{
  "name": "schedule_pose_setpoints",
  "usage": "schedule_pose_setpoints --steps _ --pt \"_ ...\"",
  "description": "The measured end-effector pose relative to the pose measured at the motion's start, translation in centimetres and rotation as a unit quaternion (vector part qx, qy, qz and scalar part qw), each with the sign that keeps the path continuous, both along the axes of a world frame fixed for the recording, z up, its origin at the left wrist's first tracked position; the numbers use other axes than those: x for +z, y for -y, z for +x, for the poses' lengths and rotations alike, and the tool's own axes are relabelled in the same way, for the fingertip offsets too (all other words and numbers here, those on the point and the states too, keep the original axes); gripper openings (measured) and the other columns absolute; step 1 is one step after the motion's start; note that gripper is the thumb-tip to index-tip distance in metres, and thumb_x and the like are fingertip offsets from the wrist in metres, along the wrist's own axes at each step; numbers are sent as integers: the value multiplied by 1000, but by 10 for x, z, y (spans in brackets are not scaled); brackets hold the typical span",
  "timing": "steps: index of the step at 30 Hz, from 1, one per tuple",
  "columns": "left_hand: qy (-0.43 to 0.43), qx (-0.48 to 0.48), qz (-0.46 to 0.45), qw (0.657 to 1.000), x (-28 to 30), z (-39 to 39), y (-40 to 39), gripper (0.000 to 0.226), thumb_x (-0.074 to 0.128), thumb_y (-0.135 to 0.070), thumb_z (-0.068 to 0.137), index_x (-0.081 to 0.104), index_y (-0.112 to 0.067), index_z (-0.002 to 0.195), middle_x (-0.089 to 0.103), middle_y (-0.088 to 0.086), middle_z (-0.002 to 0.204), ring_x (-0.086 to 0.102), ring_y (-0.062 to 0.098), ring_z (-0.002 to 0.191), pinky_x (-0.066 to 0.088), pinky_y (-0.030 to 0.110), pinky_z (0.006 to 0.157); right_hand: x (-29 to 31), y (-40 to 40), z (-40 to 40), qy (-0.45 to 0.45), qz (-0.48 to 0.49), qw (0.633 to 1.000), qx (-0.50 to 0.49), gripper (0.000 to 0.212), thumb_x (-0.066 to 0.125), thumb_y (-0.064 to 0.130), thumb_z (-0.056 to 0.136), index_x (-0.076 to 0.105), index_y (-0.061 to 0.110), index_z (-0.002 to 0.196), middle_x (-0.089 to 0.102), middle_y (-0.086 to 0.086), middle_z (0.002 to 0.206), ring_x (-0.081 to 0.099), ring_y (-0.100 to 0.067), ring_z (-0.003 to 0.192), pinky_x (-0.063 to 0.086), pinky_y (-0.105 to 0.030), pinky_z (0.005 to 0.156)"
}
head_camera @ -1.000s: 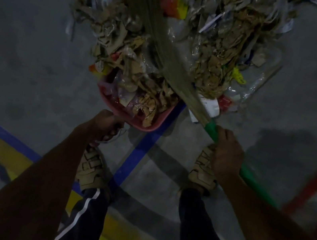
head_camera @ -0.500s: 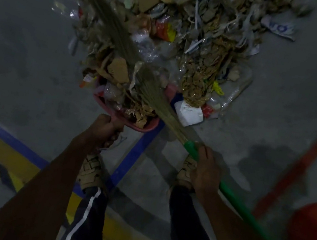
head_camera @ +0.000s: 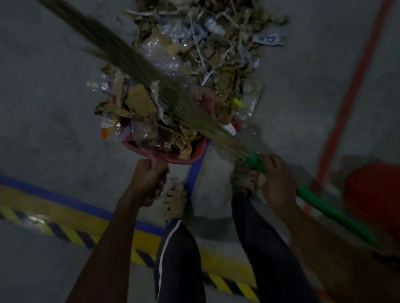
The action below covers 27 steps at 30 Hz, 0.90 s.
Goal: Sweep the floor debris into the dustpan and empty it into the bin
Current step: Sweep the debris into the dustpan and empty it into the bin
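Observation:
A pink dustpan (head_camera: 196, 157) sits on the grey floor, heaped with torn cardboard and plastic scraps. My left hand (head_camera: 147, 181) grips its handle from behind. A broom (head_camera: 134, 61) with long straw bristles and a green handle (head_camera: 329, 208) lies across the loaded pan, bristle tips pointing far left. My right hand (head_camera: 277, 181) grips the green handle just behind the bristles. A large debris pile (head_camera: 212, 37) of paper, cardboard and clear plastic spreads on the floor beyond the pan.
An orange-red bin (head_camera: 394, 202) stands at the right edge, beside a red floor line (head_camera: 348, 96). A blue line (head_camera: 197, 167) runs under the pan. Blue and yellow-black hazard stripes (head_camera: 25, 207) cross the floor near my sandalled feet (head_camera: 176, 201).
The broom's bristles swung leftwards across the dustpan, dragging more scraps onto it. The view shifted, bringing the orange-red bin further into sight at right. My left hand kept its hold on the pan.

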State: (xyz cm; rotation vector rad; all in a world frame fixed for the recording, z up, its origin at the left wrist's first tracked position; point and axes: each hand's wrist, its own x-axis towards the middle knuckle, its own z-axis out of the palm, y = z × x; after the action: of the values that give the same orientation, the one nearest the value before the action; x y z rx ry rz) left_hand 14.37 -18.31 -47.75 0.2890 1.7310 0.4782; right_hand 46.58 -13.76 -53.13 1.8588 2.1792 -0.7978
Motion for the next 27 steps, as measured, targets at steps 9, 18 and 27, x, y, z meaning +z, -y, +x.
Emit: schedule_pose_setpoints --steps 9,18,27 --pt "3 -79 67 995 181 -23 37 40 53 -10 93 36 -11 57 29 4 46 23 13 31 24 18 41 167 72 -20 -29 40 995 -92 81 63 -5 69 48 22 144 54 -9 130 58 -37 110 51 -48 73" --pt "18 -126 146 981 270 -41 82 40 53 -10 93 40 -11 55 30 6 47 25 14 33 22 21 43 271 148 -27 -129 132 974 -132 82 63 -12 66 52 18 141 53 -9 126 58 -30 107 49 -31 82" --pt "30 -171 176 969 329 -26 97 36 48 -7 95 38 -9 60 28 6 44 21 13 29 22 17 40 324 177 0 -197 131 957 -169 71 64 7 71 54 19 140 54 -6 128 56 -16 108 41 -18 84"
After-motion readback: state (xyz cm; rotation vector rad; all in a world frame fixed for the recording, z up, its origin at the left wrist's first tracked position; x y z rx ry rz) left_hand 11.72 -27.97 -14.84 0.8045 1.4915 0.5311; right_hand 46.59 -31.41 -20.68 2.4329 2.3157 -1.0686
